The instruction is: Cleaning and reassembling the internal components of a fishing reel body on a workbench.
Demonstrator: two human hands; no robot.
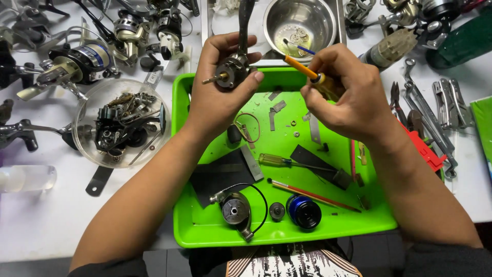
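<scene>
White tabletop (41, 225) fills the frame, crowded with fishing reels (77, 61) along the upper left and pliers and wrenches (435, 118) at the right edge. At centre sits a bright green tray (205, 231). Above its upper edge the left hand (218, 95) is closed around a dark reel body (233, 69), thumb and fingers clamped on its sides, a small shaft sticking out to the left. Just right of it the right hand (348, 95) pinches an orange-handled tool (305, 69), its tip angled toward the reel body.

Behind the hands, at the top centre, stands a steel bowl (300, 23) with small gears inside. A clear round dish (120, 123) of dark reel parts lies left of the tray. On the tray, below the hands, lie a yellow-handled screwdriver (287, 161), a red-handled brush (312, 195), a blue spool (303, 210), a rotor with wire bail (238, 210), dark cloth patches (220, 174) and scattered small metal bits.
</scene>
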